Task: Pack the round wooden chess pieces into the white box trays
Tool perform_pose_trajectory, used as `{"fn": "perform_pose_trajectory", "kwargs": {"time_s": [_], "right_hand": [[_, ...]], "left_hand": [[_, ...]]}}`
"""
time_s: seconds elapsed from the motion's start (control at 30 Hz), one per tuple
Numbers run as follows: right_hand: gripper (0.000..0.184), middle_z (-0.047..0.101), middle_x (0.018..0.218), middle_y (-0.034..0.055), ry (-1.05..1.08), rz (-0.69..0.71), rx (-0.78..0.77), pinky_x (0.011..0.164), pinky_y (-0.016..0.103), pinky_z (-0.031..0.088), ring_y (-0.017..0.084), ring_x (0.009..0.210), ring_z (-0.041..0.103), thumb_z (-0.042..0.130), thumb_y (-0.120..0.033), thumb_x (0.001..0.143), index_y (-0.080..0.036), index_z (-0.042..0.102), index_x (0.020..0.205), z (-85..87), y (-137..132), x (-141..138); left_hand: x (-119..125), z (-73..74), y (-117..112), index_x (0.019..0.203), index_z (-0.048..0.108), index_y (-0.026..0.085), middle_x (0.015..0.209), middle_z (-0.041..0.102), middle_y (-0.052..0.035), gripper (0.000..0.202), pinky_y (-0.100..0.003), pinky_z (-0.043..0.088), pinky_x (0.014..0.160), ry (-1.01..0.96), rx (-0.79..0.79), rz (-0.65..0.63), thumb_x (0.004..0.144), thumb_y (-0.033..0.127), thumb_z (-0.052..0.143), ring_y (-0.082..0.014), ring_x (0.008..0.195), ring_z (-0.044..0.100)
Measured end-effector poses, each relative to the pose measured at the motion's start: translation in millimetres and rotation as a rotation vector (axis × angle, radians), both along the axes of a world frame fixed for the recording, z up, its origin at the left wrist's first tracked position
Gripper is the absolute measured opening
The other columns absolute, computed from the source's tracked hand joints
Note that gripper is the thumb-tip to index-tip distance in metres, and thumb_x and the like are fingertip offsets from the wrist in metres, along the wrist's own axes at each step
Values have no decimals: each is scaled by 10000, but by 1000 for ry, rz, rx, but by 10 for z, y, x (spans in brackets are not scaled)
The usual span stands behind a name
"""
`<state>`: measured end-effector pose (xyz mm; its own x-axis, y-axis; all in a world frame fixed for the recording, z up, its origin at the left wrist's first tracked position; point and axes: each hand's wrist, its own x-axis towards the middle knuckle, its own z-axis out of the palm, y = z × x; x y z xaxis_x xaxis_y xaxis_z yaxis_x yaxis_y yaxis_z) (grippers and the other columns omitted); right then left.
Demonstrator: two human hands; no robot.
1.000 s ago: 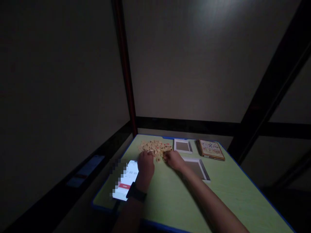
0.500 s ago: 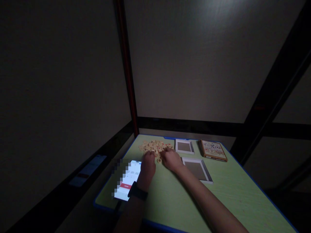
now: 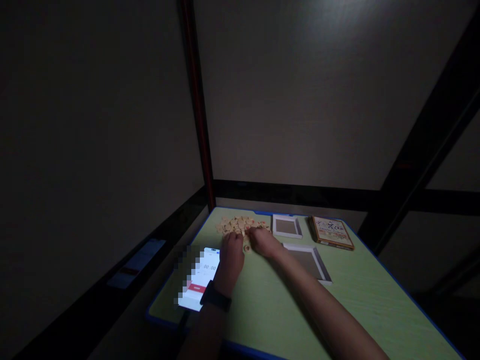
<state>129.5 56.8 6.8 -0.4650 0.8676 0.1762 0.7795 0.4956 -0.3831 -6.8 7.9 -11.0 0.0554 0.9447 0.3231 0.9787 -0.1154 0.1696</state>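
A loose pile of round wooden Chinese chess pieces (image 3: pixel 240 222), some with red marks, lies toward the far left of the green table. My left hand (image 3: pixel 231 255) is at the pile's near edge, knuckles up and fingers curled down and closed. Just right of it, my right hand (image 3: pixel 265 243) reaches into the pile with bent fingers drawn together. Fingertips of both hands are hidden, so what they hold cannot be made out. One single chess piece (image 3: pixel 246 248) lies on the table between the hands.
A lit phone (image 3: pixel 202 277) showing a timer is beside my left wrist. One shallow white tray (image 3: pixel 297 227) stands at the back; another tray (image 3: pixel 323 272) lies partly behind my right forearm. A printed box (image 3: pixel 332 232) sits at the back right. Walls border the blue-edged table (image 3: pixel 367 295).
My left hand has shifted slightly right, closer to the single piece. The right hand has moved a little within the pile, its fingers drawn in. The view has shifted slightly.
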Motion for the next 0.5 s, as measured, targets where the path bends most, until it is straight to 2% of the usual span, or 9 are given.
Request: {"fn": "perform_pose_trajectory", "kwargs": {"time_s": [0.2,0.33,0.43,0.5], "right_hand": [[335,718,863,58,274,67,-20,737,252,484,158,796,637,429,-33,757,-130,690,943,-8,83,222],[234,682,741,22,402,163,-115,639,226,468,136,674,599,510,-60,679,-125,681,825,-49,44,435],[164,652,685,5,359,178,-167,603,206,427,124,635,566,552,-46,649,-140,656,734,-36,-65,545],[186,651,688,2,253,148,-129,605,200,408,120,637,558,547,-22,645,-146,654,734,10,-149,558]], "left_hand": [[68,17,32,1137,630,171,1072,612,-91,321,-355,403,916,67,54,-114,902,88,428,-226,1030,520],[130,54,44,1028,675,173,1023,611,-102,255,-376,396,901,71,30,-62,936,235,445,-243,1025,517],[154,59,43,1047,677,159,1051,610,-127,279,-406,389,911,58,11,-45,924,304,473,-273,1065,506],[162,55,40,1066,673,148,1067,613,-143,291,-419,390,907,51,1,-34,913,303,479,-287,1075,507]]}}
